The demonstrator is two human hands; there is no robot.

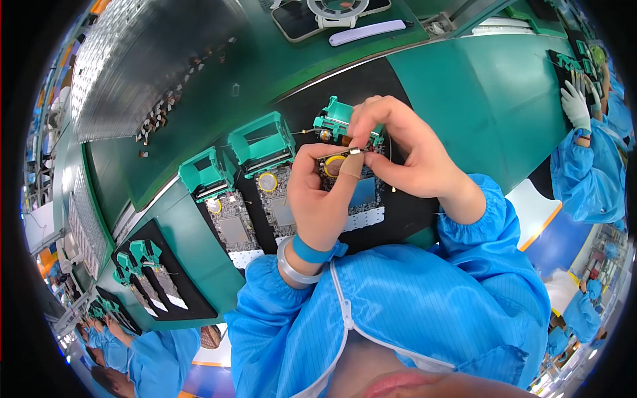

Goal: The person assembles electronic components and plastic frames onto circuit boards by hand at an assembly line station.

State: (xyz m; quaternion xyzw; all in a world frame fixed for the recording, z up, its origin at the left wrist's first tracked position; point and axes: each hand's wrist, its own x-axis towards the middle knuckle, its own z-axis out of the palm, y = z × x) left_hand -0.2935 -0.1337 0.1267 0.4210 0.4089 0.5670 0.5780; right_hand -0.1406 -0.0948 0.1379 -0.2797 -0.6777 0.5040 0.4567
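On the left end of the black mat [375,83] lies a first circuit board [233,225], with a green holder [197,174] at its far end. Next on the mat comes a second circuit board [268,182], also with a green frame [260,140]. Over the mat's middle, the left hand [317,202] pinches a small metallic part [355,151] between thumb and finger; a tan covering is on the thumb. Under this part, on the mat, lies a third circuit board [363,192], partly hidden by the hands. The right hand [413,151], above the mat's right portion, has bent fingers, their tips close to the part; whether they grip it, I cannot tell.
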